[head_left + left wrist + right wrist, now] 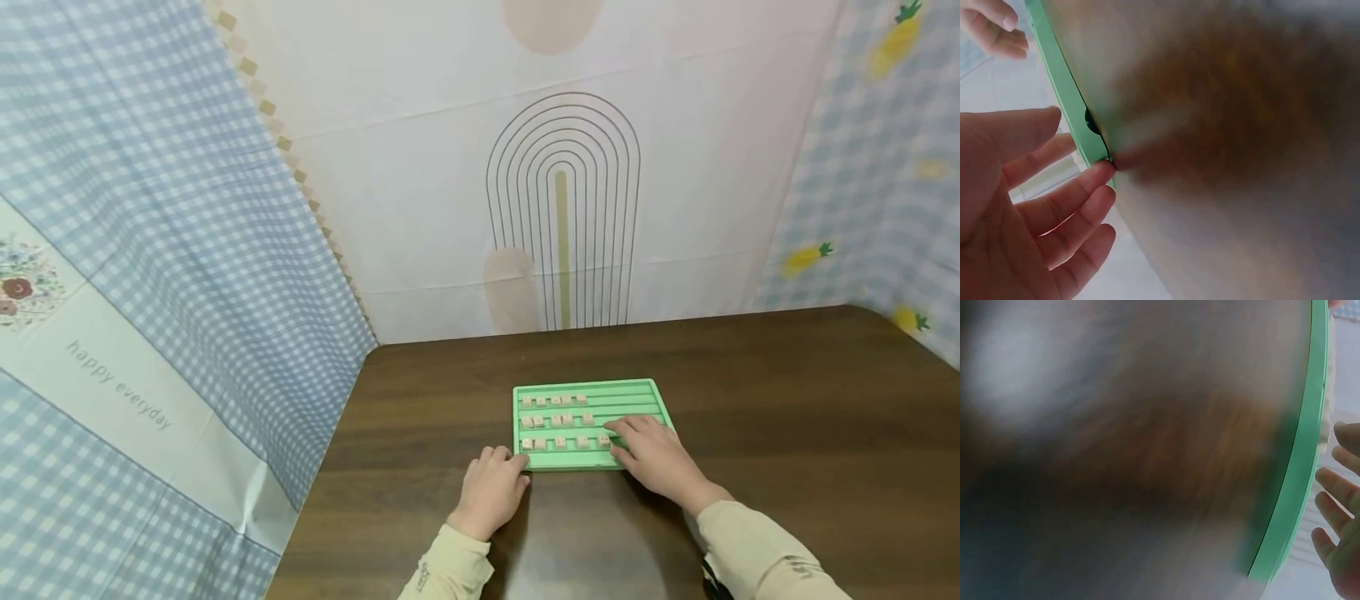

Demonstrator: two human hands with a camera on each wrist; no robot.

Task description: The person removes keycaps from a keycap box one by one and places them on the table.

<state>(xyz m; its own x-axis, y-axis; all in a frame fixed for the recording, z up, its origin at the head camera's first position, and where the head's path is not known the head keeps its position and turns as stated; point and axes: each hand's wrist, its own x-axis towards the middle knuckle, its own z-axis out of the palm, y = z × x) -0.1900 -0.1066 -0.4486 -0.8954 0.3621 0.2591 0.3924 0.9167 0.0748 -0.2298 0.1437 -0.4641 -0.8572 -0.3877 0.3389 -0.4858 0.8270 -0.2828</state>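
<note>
A light green tray with raised rows lies on the table, and small pale lettered tiles stand along three of its rows. My left hand touches the tray's near left corner with its fingertips, the fingers loosely extended in the left wrist view. Over the right part of the tray is my right hand, its fingers spread, thumb close to the last tile of the nearest row. Nothing shows between the right fingers in the right wrist view. The right hand covers part of the tray's right side.
The dark wooden table extends around the tray on all sides. A patterned white cloth hangs behind its far edge, and blue checked cloth hangs along the left. More checked cloth with pineapples is at the right.
</note>
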